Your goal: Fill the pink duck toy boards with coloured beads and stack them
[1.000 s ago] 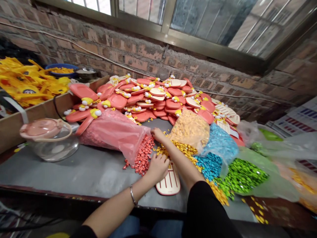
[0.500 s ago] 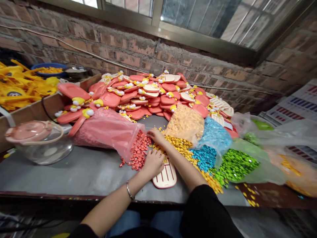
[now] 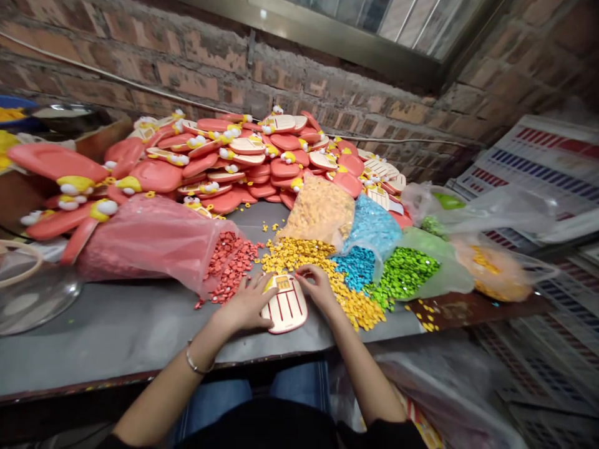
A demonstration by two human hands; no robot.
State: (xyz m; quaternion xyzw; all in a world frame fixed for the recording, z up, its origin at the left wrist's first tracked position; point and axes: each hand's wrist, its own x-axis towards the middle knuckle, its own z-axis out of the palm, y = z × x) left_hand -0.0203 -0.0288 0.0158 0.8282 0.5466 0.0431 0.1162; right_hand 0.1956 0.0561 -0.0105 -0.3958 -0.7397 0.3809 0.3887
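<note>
A cream plastic paddle-shaped board (image 3: 286,308) with red slots, a red rim and a yellow top lies on the grey table in front of me. My left hand (image 3: 244,304) is round its left side, thumb low and fingers near the top. At the board's upper right edge, my right hand (image 3: 319,288) has thumb and forefinger pinched together, with a tiny red piece seeming to show at the tips. Small red pieces (image 3: 231,259) spill from a bag just beyond my left hand. Small yellow pieces (image 3: 304,249) lie behind the board and along my right hand.
A tall heap of red and cream boards with bulging eyes (image 3: 253,162) stands against the brick wall. Bags of blue pieces (image 3: 358,265) and green pieces (image 3: 407,271) lie open to the right. A clear jug (image 3: 42,299) stands at the left.
My right hand has come back from the edge of the red and yellow piles to the board. My left hand has shifted from on top of the board to its left side. The view has turned right.
</note>
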